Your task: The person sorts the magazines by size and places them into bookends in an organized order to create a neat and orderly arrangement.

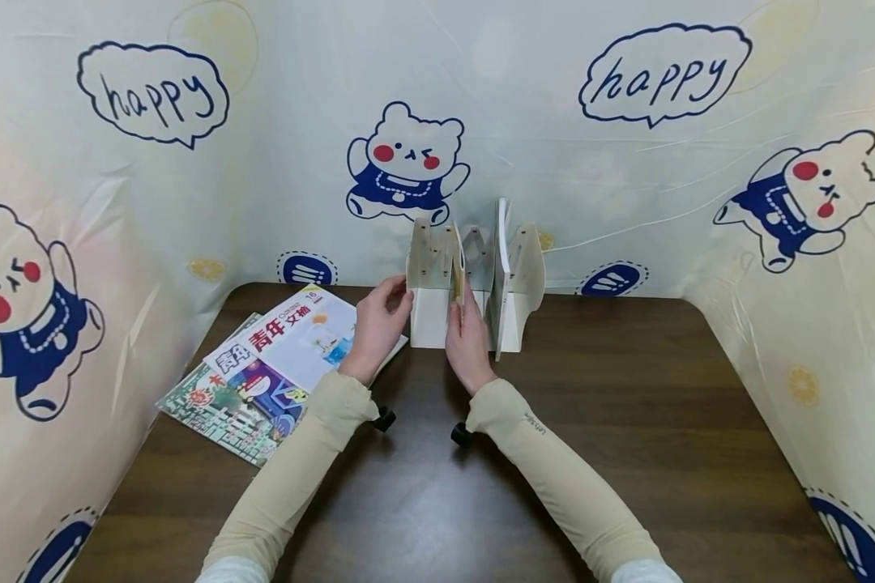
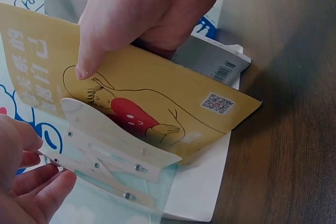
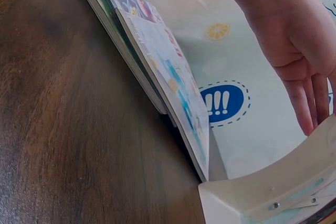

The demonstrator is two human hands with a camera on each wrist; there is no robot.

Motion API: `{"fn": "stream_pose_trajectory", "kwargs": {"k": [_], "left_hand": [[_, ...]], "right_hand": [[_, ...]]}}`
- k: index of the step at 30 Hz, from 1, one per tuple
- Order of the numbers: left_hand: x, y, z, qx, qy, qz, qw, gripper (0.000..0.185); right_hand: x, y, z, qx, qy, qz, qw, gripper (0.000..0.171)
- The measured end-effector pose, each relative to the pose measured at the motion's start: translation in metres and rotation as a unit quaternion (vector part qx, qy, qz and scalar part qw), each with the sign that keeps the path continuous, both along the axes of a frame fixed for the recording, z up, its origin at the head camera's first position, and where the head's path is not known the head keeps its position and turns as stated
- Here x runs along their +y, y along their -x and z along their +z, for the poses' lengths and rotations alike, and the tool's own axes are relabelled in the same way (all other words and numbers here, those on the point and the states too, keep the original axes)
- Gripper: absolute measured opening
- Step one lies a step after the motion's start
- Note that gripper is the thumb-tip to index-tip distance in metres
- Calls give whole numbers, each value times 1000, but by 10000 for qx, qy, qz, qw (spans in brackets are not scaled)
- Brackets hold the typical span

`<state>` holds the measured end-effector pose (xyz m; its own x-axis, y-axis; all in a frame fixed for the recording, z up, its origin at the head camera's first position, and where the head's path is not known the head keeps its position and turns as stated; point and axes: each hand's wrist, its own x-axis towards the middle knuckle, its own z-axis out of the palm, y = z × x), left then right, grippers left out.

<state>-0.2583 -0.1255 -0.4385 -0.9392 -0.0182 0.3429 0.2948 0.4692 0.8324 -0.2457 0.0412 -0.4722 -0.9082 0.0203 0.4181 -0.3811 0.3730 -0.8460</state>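
A cream desktop book rack (image 1: 430, 320) with several upright panels stands near the table's back edge. My right hand (image 1: 470, 340) grips a yellow book (image 2: 191, 108), thumb on its cover and fingers behind it. This book is upright between the rack's panels, its cover printed with a line-drawn figure, a red shape and a QR code. At the rack's left end, my left hand (image 1: 379, 328) pinches the edge of the outer panel (image 2: 110, 145) between thumb and fingers. Farther right in the rack stands a thin white book (image 1: 503, 251), spine toward me.
Overlapping magazines (image 1: 284, 356) lie on the left of the dark wooden table (image 1: 627, 453), close by my left forearm. Behind the rack hangs a pale cloth (image 1: 539, 154) printed with bears. A thin white cord (image 1: 627, 231) shows against it on the right.
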Motion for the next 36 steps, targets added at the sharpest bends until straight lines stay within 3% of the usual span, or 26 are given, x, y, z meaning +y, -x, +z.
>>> {"fn": "stream_pose_trajectory", "kwargs": {"k": [22,36], "left_hand": [[-1,-1,0,-7,-11,3,10000,36],[-1,-2,-1,-111,-13,-7,9999,38]], "right_hand": [[3,7,7,-205,-85,187,9996,57],[6,10,7,-268,168,98,9994,43]]}}
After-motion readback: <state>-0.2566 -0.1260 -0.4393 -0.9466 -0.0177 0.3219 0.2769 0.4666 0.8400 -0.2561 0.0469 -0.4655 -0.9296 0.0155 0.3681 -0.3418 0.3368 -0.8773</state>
